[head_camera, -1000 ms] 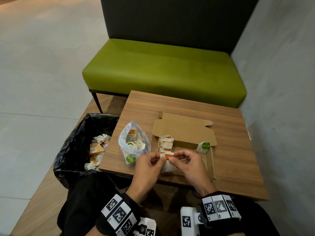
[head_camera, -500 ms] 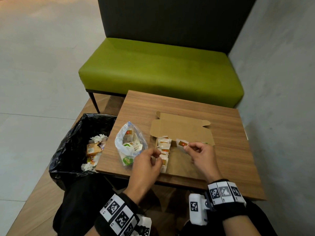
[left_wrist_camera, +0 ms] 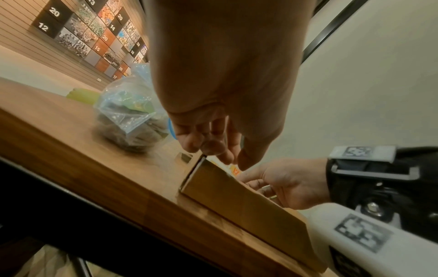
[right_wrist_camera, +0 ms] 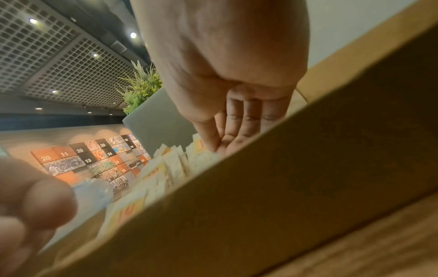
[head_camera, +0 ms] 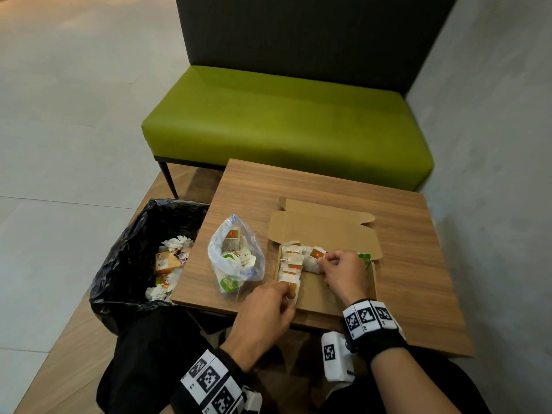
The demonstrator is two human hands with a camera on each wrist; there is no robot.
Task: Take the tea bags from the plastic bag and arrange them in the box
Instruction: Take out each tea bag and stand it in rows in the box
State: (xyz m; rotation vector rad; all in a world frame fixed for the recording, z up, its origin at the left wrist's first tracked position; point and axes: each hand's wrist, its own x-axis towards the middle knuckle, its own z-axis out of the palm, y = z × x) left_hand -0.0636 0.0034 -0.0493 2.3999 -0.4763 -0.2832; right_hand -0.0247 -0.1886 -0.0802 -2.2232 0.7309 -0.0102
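Fingertips (head_camera: 324, 258) of the right hand (head_camera: 343, 271) are bent down onto a tea bag (head_camera: 317, 254) w/ an orange-red label at the back of the box (head_camera: 334, 294), pinching it; in the right wrist view thumb and fingers (right_wrist_camera: 237, 131) meet on the paper top of a bag, so it's gripping that tea bag. Left hand (head_camera: 265, 312) sits at the box's near left corner, fingers curled, tips touching the nearest bag of the row (head_camera: 291, 268) that runs along the box's left wall. Left wrist view shows the curled fingertips (left_wrist_camera: 208, 148) right over that corner, but can't tell if they actually pinch anything.

Box is brown cardboard, lid flap (head_camera: 322, 231) open and folded back away from the person. A second short line of bags runs along the box's back wall, w/ a green-labelled one (head_camera: 365, 257) at its right end. Plastic bag (head_camera: 236, 258) lies just left of the box, apart from it, open, w/ more tea bags inside, some green-labelled.

Box stands on a small wooden table (head_camera: 418, 279). Left of the table, a bin w/ black liner (head_camera: 125, 264) holding crumpled paper and wrappers. Beyond the table, a green bench (head_camera: 283, 124).
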